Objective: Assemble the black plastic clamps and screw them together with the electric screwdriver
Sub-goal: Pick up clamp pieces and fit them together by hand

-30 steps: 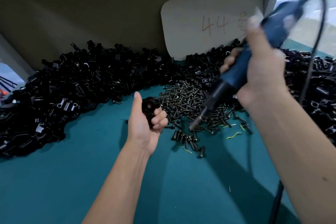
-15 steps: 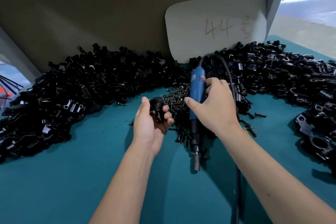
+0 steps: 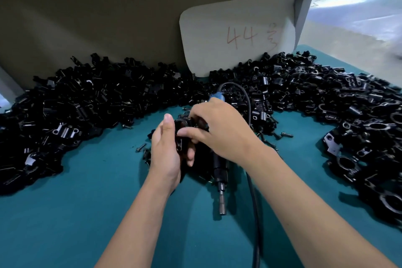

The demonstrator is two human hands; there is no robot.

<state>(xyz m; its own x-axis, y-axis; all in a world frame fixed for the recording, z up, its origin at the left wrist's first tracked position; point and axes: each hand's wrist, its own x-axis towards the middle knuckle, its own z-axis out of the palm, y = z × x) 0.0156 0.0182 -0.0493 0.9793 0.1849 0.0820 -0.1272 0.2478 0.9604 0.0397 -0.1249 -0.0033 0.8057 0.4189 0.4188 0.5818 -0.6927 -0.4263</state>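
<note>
Head view: left hand (image 3: pixel 166 150) and right hand (image 3: pixel 219 130) both around black clamp (image 3: pixel 181 130).

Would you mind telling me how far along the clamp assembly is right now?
Done: apparently a pile of assembled clamps at the right. In hand: the left hand grips one clamp while the right hand works at it with its fingertips; the screwdriver lies on the table under that hand. Left: driving its screw, then the large heap of loose parts.
</note>
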